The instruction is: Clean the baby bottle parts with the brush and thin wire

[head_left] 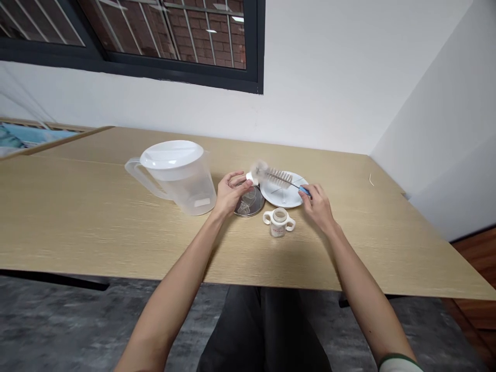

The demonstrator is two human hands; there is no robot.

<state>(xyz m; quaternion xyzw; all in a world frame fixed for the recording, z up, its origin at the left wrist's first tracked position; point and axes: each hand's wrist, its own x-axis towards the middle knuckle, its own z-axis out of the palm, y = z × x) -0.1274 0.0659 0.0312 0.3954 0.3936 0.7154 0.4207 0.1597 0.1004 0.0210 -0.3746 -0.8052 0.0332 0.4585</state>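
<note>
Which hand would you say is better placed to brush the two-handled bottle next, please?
Probably the right hand: it holds the bottle brush by its blue handle, and the two-handled bottle stands upright nearby, open at the top. The left hand holds a small white part.

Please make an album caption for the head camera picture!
Left grip with a small white piece, right grip with a blue-handled brush, above the table.
</note>
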